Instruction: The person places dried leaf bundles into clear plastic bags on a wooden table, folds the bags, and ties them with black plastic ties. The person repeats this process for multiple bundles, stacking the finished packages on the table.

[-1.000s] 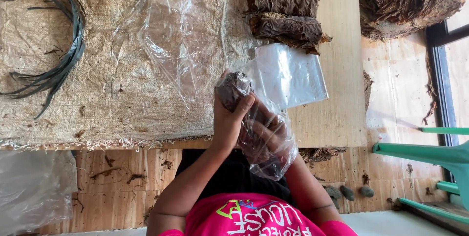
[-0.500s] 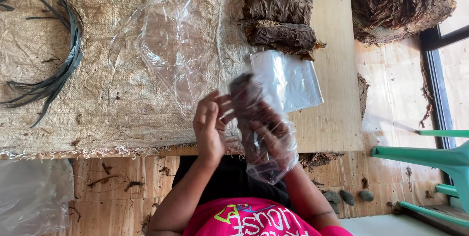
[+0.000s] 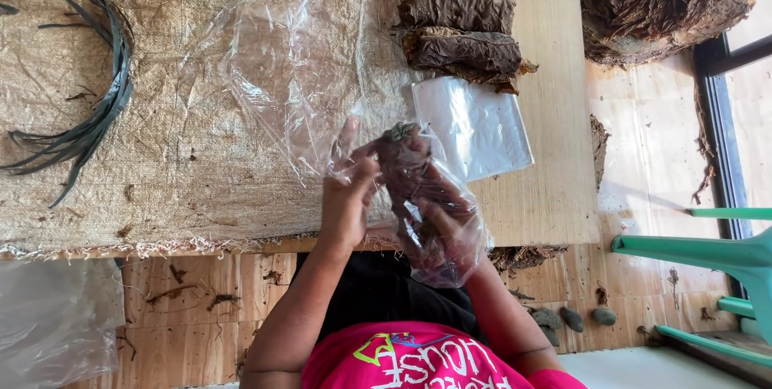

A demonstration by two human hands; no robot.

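My right hand is inside a clear plastic bag and grips a bundle of dark dried leaves through it. My left hand pinches the edge of the bag beside the bundle, fingers up. Both hands hover over the near edge of a wooden board covered partly by burlap cloth. A large crumpled clear plastic sheet lies on the burlap just beyond my hands.
A stack of flat clear bags lies right of my hands. Three dark leaf bundles sit at the far side, a big leaf pile at top right. Dark strips lie at left. A green chair stands right.
My left hand let go of the bundle's top and moved left, then came back to pinch the bag's edge. The bagged bundle has lifted slightly away from me.
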